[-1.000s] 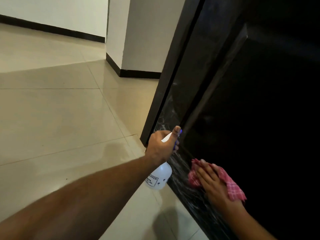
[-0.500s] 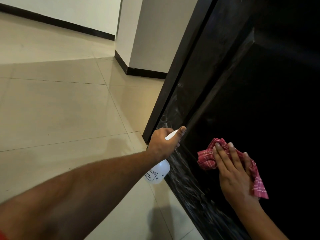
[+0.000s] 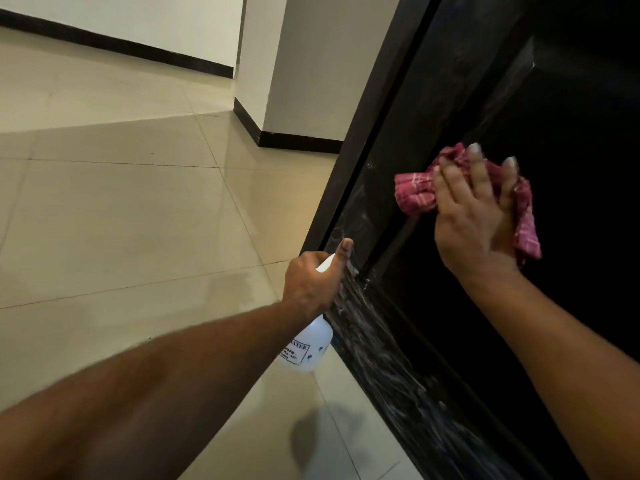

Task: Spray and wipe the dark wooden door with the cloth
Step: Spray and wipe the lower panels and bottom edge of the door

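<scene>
Right hand (image 3: 474, 220) climbs the dark wooden door (image 3: 571, 133), its spread fingers pressing the red checked cloth (image 3: 415, 195) to the wood. A second ago it lay below and right of the left hand's (image 3: 311, 282) grip on the spray bottle (image 3: 308, 348), level with the bottle's body. It now sits well above and right of that grip, on the inner panel. The cloth, earlier trailing back toward the wrist, now bunches out left of the fingers.
</scene>
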